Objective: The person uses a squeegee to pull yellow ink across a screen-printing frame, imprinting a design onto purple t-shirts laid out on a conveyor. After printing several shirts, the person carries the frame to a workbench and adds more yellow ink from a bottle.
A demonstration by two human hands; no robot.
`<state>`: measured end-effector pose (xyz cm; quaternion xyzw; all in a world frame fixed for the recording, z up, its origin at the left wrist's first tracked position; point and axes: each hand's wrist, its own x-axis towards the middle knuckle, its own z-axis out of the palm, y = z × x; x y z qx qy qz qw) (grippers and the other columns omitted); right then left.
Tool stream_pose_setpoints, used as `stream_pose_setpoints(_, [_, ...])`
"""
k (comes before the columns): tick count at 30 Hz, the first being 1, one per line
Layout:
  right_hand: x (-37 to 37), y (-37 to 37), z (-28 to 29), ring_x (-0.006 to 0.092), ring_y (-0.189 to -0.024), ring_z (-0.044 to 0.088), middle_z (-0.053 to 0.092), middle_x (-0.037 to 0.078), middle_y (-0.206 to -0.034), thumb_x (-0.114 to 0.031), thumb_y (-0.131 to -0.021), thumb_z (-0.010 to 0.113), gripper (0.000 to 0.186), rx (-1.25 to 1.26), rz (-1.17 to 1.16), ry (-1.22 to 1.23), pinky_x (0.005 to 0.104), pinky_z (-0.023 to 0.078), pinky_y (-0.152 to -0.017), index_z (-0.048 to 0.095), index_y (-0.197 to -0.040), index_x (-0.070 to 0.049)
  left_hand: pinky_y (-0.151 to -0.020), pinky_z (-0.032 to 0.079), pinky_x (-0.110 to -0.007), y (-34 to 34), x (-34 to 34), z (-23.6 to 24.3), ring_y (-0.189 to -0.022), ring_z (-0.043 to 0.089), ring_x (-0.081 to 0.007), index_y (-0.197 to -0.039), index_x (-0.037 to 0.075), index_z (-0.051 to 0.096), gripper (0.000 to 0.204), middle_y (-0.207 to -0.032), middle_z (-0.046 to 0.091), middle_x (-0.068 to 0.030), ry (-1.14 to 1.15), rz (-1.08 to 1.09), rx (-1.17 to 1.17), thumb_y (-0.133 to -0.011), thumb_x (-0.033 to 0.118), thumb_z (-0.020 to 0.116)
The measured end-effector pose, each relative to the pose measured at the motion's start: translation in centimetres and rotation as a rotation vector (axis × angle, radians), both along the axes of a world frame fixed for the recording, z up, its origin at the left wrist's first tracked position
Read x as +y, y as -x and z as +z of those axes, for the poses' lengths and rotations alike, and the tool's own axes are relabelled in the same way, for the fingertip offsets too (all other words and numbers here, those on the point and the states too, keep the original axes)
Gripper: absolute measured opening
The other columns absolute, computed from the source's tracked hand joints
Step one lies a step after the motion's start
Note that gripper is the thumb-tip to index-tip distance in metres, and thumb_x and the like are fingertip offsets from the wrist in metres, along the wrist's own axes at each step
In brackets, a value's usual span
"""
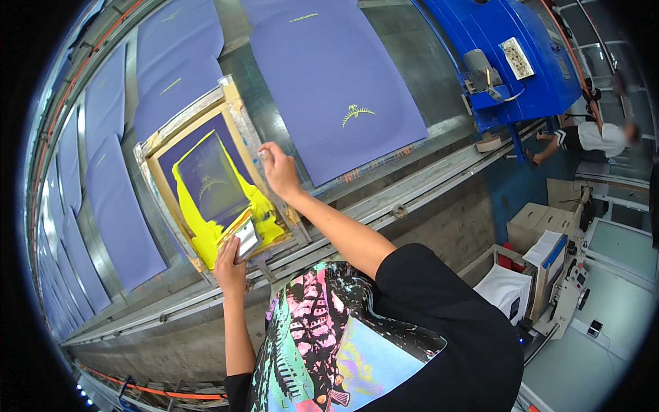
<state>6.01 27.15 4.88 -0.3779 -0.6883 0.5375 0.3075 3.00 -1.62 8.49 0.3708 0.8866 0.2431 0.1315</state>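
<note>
My left hand (pixel 230 255) grips a metal squeegee (pixel 244 240) with a yellow-coated blade, low inside a screen printing frame (pixel 228 97). Thick yellow ink (pixel 264 216) runs along the screen's sides and bottom around a faint crest design (pixel 209 185). My right hand (pixel 280 167) is at the frame's right side, fingers curled; whether it holds anything there is unclear. Right of the frame lies a blue-purple fabric panel (pixel 329 75) with a small yellow crest printed on it.
More fabric panels (pixel 120 213) line the long metal table (pixel 443 82) leftward. A blue machine (pixel 522 41) stands at the upper right, a person in a white top (pixel 597 141) beyond. A rail (pixel 401 209) follows the table edge; cabinets (pixel 542 220) and equipment stand lower right.
</note>
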Motion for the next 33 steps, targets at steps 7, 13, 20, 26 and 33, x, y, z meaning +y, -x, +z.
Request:
stream_pose_setpoints(7, [-1.6, 0.8, -0.3, 0.0337, -0.059, 0.064, 0.057, 0.016, -0.066, -0.017, -0.106, 0.053, 0.015, 0.108, -0.023, -0.004, 0.0415, 0.045, -0.055, 0.06, -0.11, -0.004, -0.107, 0.049, -0.041, -0.2, -0.9, 0.5, -0.132, 0.06, -0.0329, -0.127, 0.005, 0.071, 0.056, -0.134, 0.069, -0.013, 0.019, 0.028, -0.037, -0.074, -0.014, 0.062])
stream_pose_setpoints(13, [-4.0, 0.6, 1.2, 0.0348, -0.058, 0.064, 0.055, 0.017, -0.065, -0.018, -0.108, 0.051, 0.016, 0.117, 0.02, 0.064, 0.041, 0.044, -0.054, 0.058, -0.113, -0.005, -0.111, 0.046, -0.044, -0.2, -3.3, 2.3, -0.135, 0.058, -0.0331, -0.131, 0.006, 0.069, 0.063, -0.137, 0.067, -0.0132, 0.092, 0.026, -0.044, -0.071, -0.015, 0.063])
stream_pose_setpoints(20, [-5.8, -0.6, 3.0, 0.0416, -0.065, 0.065, 0.058, 0.02, -0.068, -0.014, -0.108, 0.05, 0.012, 0.077, 0.109, 0.257, 0.0442, 0.046, -0.057, 0.055, -0.114, -0.005, -0.116, 0.041, -0.047, -1.3, -6.1, 3.1, -0.137, 0.055, -0.0344, -0.135, 0.008, 0.066, 0.066, -0.14, 0.065, -0.013, 0.182, 0.078, -0.091, -0.072, -0.013, 0.061])
stream_pose_setpoints(26, [-6.8, -1.1, 3.7, 0.042, -0.065, 0.063, 0.056, 0.02, -0.069, -0.013, -0.107, 0.05, 0.013, 0.095, 0.092, 0.305, 0.0449, 0.045, -0.058, 0.055, -0.116, -0.005, -0.111, 0.045, -0.042, -1.4, -6.6, 4.3, -0.139, 0.054, -0.0322, -0.134, 0.005, 0.066, 0.067, -0.139, 0.066, -0.0151, 0.192, 0.076, -0.112, -0.071, -0.015, 0.057])
stream_pose_setpoints(33, [-5.9, -0.9, 3.9, 0.0383, -0.071, 0.069, 0.067, 0.019, -0.083, -0.017, -0.105, 0.056, 0.016, -0.134, 0.215, 0.445, 0.0407, 0.049, -0.062, 0.058, -0.116, -0.005, -0.107, 0.049, -0.041, -1.0, -6.7, 3.0, -0.127, 0.063, -0.0342, -0.128, 0.004, 0.07, 0.056, -0.131, 0.069, -0.0175, 0.11, 0.163, -0.136, -0.076, -0.015, 0.062])
